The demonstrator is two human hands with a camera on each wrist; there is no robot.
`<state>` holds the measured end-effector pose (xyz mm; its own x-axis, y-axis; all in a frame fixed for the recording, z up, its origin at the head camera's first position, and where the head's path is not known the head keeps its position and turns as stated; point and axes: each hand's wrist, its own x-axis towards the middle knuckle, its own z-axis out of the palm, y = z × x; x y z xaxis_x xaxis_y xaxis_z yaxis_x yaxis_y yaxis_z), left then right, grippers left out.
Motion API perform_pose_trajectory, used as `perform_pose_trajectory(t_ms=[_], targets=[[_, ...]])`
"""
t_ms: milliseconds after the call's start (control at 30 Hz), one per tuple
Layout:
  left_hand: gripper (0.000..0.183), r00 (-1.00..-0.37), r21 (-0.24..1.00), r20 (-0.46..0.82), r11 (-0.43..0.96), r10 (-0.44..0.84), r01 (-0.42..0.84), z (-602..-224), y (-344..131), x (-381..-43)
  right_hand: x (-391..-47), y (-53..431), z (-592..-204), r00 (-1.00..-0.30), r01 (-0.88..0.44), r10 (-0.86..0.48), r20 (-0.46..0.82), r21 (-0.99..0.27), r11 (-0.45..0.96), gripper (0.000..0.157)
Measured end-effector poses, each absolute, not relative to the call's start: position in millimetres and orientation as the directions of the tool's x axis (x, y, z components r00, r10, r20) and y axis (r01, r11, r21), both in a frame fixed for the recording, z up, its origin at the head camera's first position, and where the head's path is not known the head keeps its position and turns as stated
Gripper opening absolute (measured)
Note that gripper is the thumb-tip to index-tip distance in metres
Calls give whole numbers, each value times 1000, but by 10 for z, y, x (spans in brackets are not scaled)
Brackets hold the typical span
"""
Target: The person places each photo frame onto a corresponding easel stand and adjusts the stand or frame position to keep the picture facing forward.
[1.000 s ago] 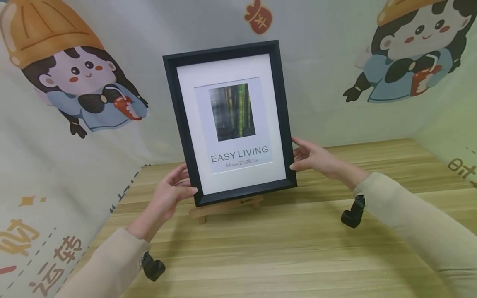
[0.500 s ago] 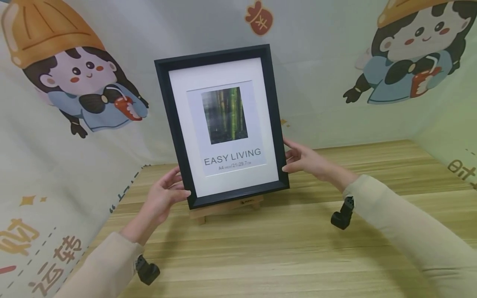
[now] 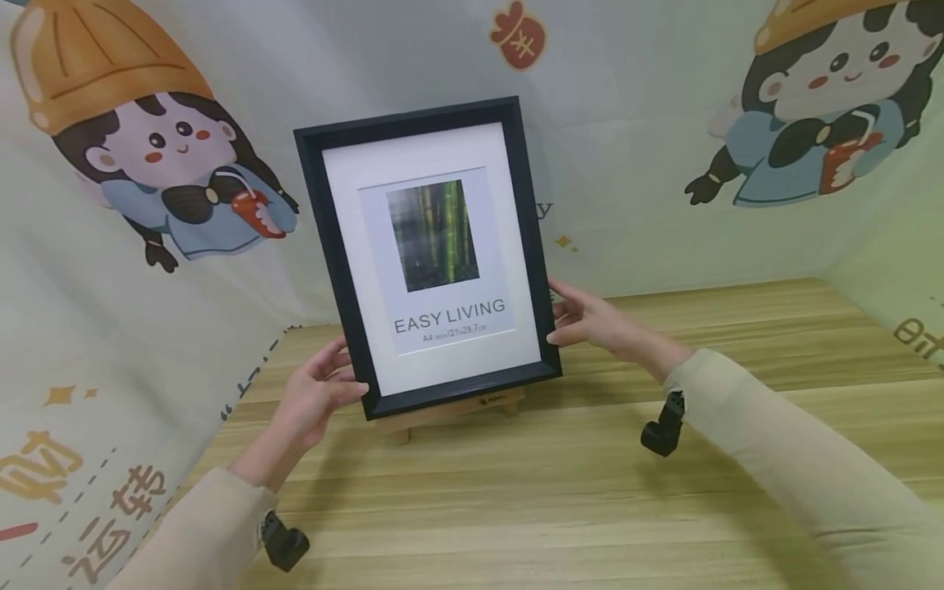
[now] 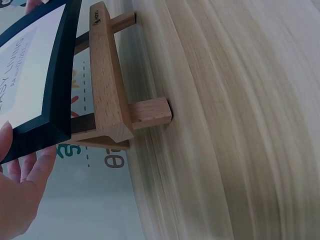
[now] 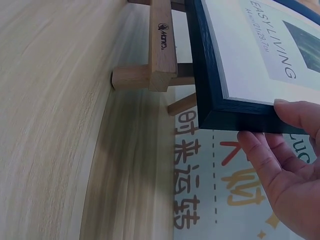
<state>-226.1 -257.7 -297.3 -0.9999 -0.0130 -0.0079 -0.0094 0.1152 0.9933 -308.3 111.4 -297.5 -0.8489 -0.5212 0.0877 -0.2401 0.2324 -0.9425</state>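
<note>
A black picture frame (image 3: 428, 258) with a white mat and a bamboo print reading "EASY LIVING" is held between both hands, leaning slightly to the left. At its lower left side, my left hand (image 3: 306, 401) grips the border, thumb in front and fingers behind. My right hand (image 3: 601, 328) pinches the lower right side the same way. Below and partly hidden by the frame stands a small wooden easel (image 3: 457, 411). In the wrist views a gap shows between the frame's bottom edge and the easel's ledge (image 4: 107, 75).
The easel stands on a wood-grain table (image 3: 590, 492), its front legs (image 4: 150, 112) touching the surface. Behind and to the sides hangs a pale cloth (image 3: 627, 123) printed with cartoon figures and lettering. Each sleeve carries a small black camera (image 3: 664, 426).
Both hands have carried the frame left and a little downward in the head view. The easel has stayed in place, and the grip of each hand looks the same.
</note>
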Motion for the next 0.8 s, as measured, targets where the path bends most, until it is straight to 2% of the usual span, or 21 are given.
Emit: perform_pose_trajectory(t_ms=[800], targets=[[78, -1000, 995, 6, 95, -17, 5, -3109, -2762, -2259, -3169, 910, -3096, -825, -274, -556, 104, -933, 232, 88]])
